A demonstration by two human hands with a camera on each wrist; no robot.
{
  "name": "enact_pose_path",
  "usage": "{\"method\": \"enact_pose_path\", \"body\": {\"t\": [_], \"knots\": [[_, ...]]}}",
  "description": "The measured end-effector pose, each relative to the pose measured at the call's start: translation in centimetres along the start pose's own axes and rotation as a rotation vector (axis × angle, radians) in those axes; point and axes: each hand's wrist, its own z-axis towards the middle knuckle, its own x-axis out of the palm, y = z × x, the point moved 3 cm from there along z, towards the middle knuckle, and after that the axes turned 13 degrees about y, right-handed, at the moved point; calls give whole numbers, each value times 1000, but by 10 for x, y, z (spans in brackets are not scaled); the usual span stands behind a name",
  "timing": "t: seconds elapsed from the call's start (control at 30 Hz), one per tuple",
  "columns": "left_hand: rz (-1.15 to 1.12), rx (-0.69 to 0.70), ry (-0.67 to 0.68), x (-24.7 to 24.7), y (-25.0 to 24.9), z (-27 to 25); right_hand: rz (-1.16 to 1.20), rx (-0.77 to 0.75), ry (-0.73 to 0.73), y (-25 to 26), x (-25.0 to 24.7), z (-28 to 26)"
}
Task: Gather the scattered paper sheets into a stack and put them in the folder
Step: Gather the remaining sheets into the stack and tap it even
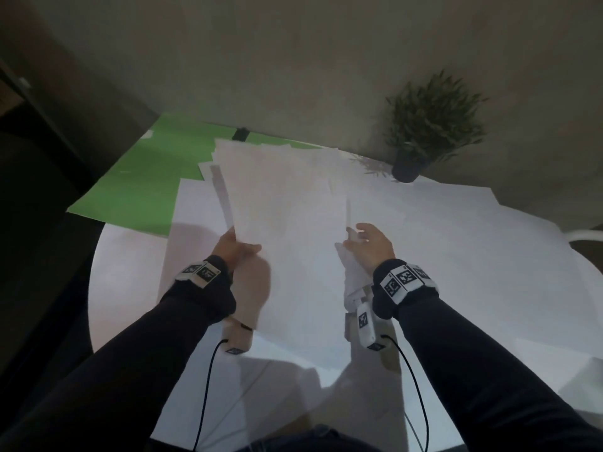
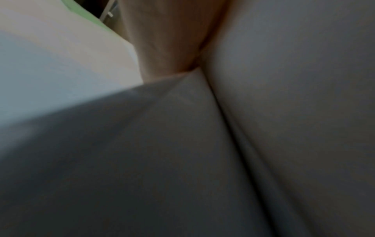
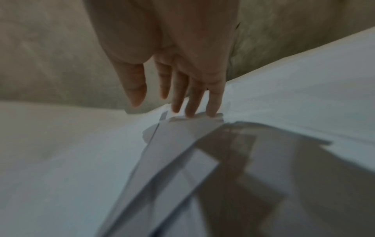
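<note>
Head view: a person in dark sleeves holds a sheaf of white paper sheets [image 1: 280, 197] raised above a round white surface [image 1: 130, 288]. The left hand [image 1: 236, 247] grips the sheaf's near left corner, thumb on top and fingers curled beneath. The right hand [image 1: 368, 246] stands at the sheaf's right edge with fingers [image 3: 194, 99] extended and slightly spread, their tips touching the paper edges; it encloses nothing. The sheets in the sheaf are unevenly aligned, several edges fanning out at the far end and along the right side.

Further loose sheets [image 1: 456, 230] lie flat across the middle and right of the surface, overlapping one another and reaching toward its right edge. A green folder [image 1: 143, 181] lies open at the far left edge of the surface, partly overhanging it, with the raised sheaf and one flat sheet overlapping its right part. A small potted plant [image 1: 430, 125] in a dark pot stands at the far right edge, against the wall.

Left wrist view: the left hand [image 2: 168, 40] is seen against the underside of the paper, with a sliver of green at the top. Right wrist view: the right hand [image 3: 182, 56], with staggered sheet edges below its fingertips.
</note>
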Motion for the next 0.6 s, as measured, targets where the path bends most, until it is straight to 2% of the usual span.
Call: {"method": "enact_pose_path", "body": {"t": [0.1,0.2,0.3,0.43,0.6], "knots": [[-17,133,81,-1,-21,-7,82,-12,-40,0,-18,0],[22,248,189,5,-45,-16,310,12,38,0,-31,-2],[108,289,217,18,-69,-22,481,-111,107,18,-40,-12],[227,379,172,32,-99,-28,434,-357,-120,57,-55,-28],[167,515,61,41,-121,-29,471,-534,-348,85,-57,-51]]}}
